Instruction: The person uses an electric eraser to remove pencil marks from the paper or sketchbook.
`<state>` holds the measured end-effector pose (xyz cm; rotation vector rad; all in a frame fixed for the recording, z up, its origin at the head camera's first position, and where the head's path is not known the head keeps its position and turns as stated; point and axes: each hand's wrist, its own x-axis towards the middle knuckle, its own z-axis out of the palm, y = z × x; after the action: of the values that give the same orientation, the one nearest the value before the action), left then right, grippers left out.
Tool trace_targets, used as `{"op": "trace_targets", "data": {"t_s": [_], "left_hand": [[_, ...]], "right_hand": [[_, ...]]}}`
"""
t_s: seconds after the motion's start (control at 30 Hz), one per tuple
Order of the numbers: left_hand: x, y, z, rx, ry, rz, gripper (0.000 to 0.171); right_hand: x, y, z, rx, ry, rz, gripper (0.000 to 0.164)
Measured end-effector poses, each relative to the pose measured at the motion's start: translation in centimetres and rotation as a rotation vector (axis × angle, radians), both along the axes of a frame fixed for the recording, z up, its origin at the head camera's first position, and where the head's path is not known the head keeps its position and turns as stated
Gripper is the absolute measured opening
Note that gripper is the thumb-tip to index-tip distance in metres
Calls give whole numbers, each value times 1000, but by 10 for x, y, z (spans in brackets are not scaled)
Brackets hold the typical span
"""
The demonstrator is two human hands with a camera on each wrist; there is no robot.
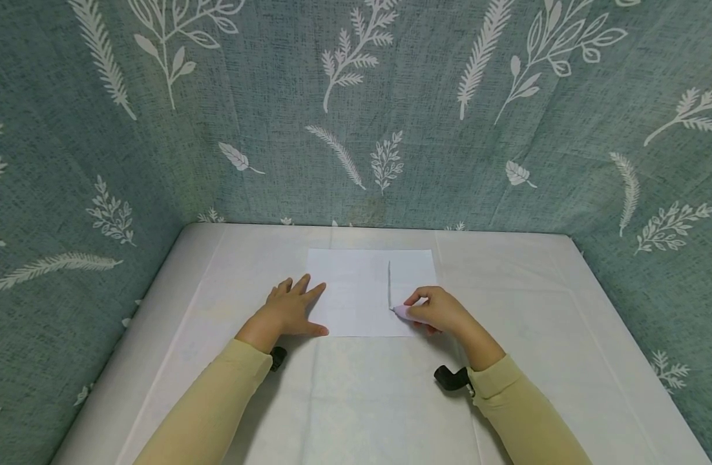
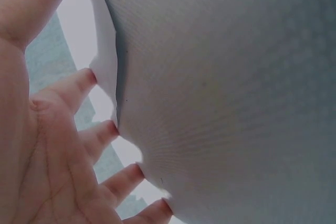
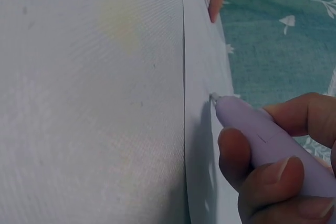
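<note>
A white sheet of paper (image 1: 350,290) lies on the white-covered table. My right hand (image 1: 440,310) grips a thick lilac pen (image 3: 262,135), its thin tip at the paper's surface. From that tip a straight dark line (image 1: 389,284) runs up toward the sheet's far edge. My left hand (image 1: 292,310) is spread at the sheet's left side, thumb and index finger on the paper's edge. In the left wrist view the fingertips (image 2: 136,170) press down on the surface, and the near paper edge (image 2: 105,30) lifts slightly by the thumb.
The white tablecloth (image 1: 507,271) shows fold creases. Teal fabric with white leaf prints (image 1: 263,129) hangs behind the table and along both sides. A black strap piece (image 1: 451,378) sits at my right wrist, another (image 1: 278,357) at the left.
</note>
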<state>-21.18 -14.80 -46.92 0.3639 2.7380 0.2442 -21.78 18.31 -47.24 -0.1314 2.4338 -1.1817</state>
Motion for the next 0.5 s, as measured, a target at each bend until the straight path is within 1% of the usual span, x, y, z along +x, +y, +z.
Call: {"op": "trace_targets", "data": {"t_s": [0.17,0.4,0.5], "left_hand": [[1,0,1,4,-2,5,105],[1,0,3,-3,-5,2,105],[2,0,3,-6,-7,-3,105]], "right_hand": [[0,-2,1,10,16,-10,15],[0,-2,4,16,17,15,15],[-1,-2,4,26,19,11,15]]}}
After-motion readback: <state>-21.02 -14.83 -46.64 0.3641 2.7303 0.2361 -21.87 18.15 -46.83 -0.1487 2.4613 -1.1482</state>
